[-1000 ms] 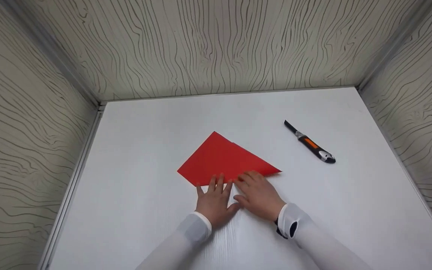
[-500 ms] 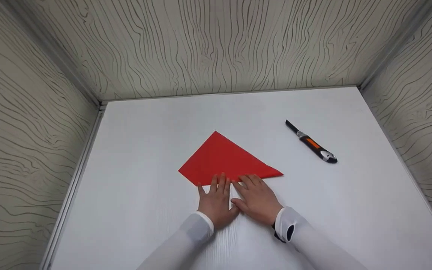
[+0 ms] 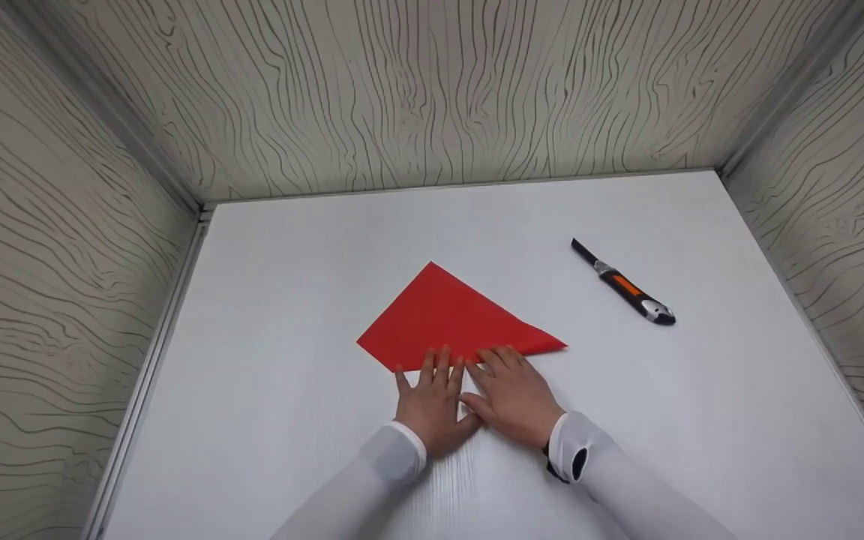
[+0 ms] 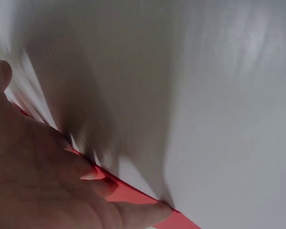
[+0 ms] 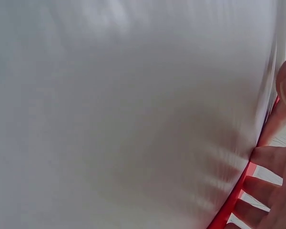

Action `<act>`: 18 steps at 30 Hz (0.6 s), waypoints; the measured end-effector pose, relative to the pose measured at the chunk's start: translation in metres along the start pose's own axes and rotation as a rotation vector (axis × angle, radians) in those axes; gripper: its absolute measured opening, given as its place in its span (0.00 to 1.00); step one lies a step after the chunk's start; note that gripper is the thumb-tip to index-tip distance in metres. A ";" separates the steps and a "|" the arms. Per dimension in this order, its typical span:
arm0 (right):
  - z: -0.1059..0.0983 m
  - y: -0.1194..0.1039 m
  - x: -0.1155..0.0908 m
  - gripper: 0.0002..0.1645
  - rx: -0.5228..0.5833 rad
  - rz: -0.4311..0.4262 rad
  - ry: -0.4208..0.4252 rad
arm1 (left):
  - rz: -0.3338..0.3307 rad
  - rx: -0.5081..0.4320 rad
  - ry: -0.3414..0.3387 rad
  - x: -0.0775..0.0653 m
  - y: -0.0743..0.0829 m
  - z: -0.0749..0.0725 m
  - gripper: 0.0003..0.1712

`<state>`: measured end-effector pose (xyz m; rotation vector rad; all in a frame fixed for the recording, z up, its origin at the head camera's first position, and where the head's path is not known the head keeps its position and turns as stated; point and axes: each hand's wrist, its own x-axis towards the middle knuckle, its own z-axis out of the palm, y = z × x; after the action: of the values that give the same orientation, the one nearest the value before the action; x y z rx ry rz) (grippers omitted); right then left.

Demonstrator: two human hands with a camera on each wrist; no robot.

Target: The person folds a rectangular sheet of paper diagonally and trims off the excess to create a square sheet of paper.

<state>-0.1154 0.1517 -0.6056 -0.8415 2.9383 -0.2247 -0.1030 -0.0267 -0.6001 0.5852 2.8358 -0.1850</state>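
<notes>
A red sheet (image 3: 443,319) is lying on the white worktop (image 3: 274,285), showing four corners: one pointing away from the person, one to the left, one close to the near side, and a long, narrow one tapering to the right. Along the sheet's near edge, the left hand (image 3: 432,412) is resting with its fingers straight and spread apart, the middle fingertips reaching onto the red surface and the little finger touching the edge by the near corner. Just to its right along that same edge, the right hand (image 3: 518,401) is pressing with its fingers extended and slightly apart, their tips lying on the red. Both thumbs are pointing toward each other on the near side of the sheet; whether they are touching is hard to tell. White sleeves (image 3: 353,491) are covering both arms nearer the person than the sheet. Beyond the sheet's right side, well apart from it, a utility knife (image 3: 625,286) with an orange-inlaid black handle is lying, its dark blade (image 3: 584,252) pointing away and leftward. Wood-grain panels (image 3: 432,90) are standing beyond the sheet and to either side.
</notes>
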 end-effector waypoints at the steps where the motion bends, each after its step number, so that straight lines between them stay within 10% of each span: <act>1: 0.000 0.000 0.000 0.39 -0.002 -0.001 0.000 | -0.001 0.001 -0.004 0.000 0.000 0.000 0.54; 18: 0.000 0.002 -0.001 0.37 0.045 0.023 0.018 | 0.002 -0.004 -0.013 0.002 -0.002 -0.001 0.54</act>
<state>-0.1156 0.1539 -0.6061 -0.8036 2.9461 -0.2982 -0.1055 -0.0274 -0.5989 0.5838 2.8223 -0.1814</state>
